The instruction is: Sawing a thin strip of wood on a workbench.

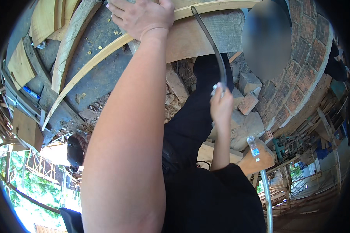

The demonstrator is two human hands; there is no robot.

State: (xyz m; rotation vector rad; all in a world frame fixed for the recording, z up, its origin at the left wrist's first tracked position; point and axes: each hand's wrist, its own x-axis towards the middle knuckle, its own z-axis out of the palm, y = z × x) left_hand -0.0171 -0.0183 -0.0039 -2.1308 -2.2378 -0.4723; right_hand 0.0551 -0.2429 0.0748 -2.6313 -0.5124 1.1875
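My left hand (pixel 142 15) lies on a long, thin, curved wooden strip (pixel 87 65) at the top, fingers stretched and apart; the strip continues under it over a worn board (pixel 217 33). My right hand (pixel 221 101) is closed round the lower end of a long, slightly curved dark bar (pixel 208 39), a tool I cannot identify further. The bar's upper end touches or overlaps the strip right of my left hand. My dark-clothed leg (pixel 190 108) is below the board.
Curved timbers (pixel 72 46) and pale boards (pixel 23 62) lie at left. Rubble blocks (pixel 249 85) and a brick wall (pixel 303 62) stand right, near a blurred figure (pixel 266 42) and another person's dark clothing (pixel 336 64). A clear plastic bottle (pixel 254 147) sits at lower right.
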